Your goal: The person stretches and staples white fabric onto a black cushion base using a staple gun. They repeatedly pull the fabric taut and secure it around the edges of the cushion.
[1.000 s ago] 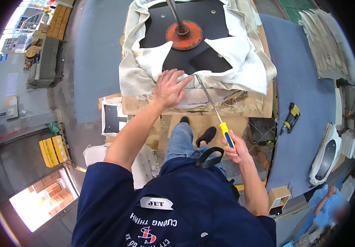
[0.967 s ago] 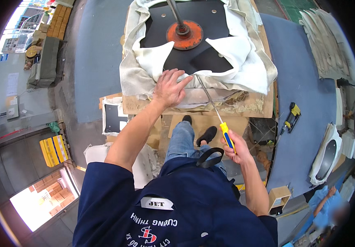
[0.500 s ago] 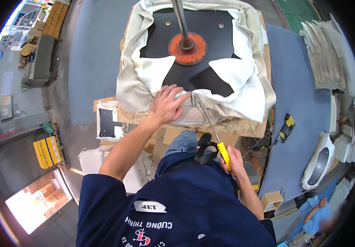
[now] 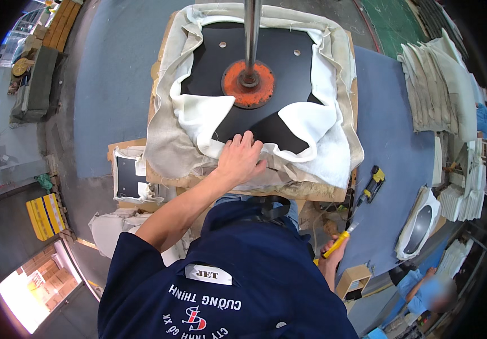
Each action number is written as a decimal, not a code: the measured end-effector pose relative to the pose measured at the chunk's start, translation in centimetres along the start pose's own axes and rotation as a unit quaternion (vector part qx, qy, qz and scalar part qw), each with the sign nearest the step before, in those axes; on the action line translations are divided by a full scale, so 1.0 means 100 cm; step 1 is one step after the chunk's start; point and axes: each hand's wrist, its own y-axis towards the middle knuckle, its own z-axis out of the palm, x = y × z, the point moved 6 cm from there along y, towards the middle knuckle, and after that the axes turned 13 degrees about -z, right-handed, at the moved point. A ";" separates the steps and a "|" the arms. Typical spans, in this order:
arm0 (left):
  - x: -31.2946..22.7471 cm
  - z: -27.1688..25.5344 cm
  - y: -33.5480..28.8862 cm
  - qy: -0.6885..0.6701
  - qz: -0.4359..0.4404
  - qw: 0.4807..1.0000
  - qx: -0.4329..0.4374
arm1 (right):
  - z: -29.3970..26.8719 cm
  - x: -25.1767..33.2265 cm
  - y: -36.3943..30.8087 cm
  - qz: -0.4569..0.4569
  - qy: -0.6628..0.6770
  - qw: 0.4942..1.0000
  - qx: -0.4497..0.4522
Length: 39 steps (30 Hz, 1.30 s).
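A seat cushion with a black board [image 4: 283, 51], beige fabric [image 4: 167, 150] and white padding [image 4: 204, 116] folded up round its rim lies upside down before me. An orange round press plate [image 4: 234, 85] on a metal rod [image 4: 252, 34] rests on the board. My left hand [image 4: 239, 161] grips the near edge of the fabric, its fingers curled over onto the board side. Out to the right, apart from the cushion, my right hand [image 4: 331, 255] is closed on the yellow handle of a screwdriver-like tool [image 4: 339, 242]. Its metal shaft points up and right.
A yellow and black power tool [image 4: 374, 182] lies on the blue-grey table [image 4: 390, 113] at right, near an oval padded piece [image 4: 421, 223]. Stacked beige covers [image 4: 424, 90] stand beyond. A smaller cushion [image 4: 130, 175] sits at left. A person [image 4: 418, 288] is at far right.
My right hand has drawn the tool away from the cushion's near edge and out to the right. My left hand stays at that edge. The whole view has shifted slightly.
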 end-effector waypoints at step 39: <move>0.023 0.009 -0.013 -0.080 -0.082 0.993 -0.035 | 0.424 0.038 -0.082 -0.502 -0.485 0.451 0.556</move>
